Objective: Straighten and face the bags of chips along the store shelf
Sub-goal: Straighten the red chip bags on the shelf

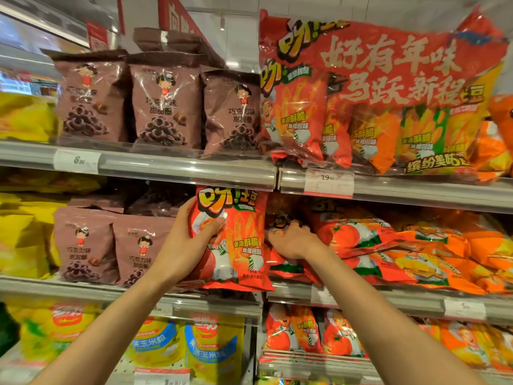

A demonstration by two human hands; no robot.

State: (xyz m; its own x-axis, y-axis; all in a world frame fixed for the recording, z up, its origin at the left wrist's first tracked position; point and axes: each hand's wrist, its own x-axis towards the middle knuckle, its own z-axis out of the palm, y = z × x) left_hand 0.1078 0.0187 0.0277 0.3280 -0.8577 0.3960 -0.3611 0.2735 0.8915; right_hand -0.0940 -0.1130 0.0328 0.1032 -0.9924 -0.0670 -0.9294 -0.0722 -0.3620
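A red bag of potato sticks [244,245] stands upright on the middle shelf [388,301], facing out. My left hand [186,240] grips its left edge, thumb pressed on the front. My right hand [291,240] reaches in just right of that bag, fingers curled into a dark-topped red bag [280,223] behind it. To the right, red and orange bags [402,245] lie flat and slumped in a loose pile.
Brown chocolate-ring bags [111,245] stand left of the red bag, with more on the upper shelf [166,107]. A large red multipack [374,93] fills the upper right. Yellow bags [22,232] sit far left. Price-tag rails [329,182] front each shelf.
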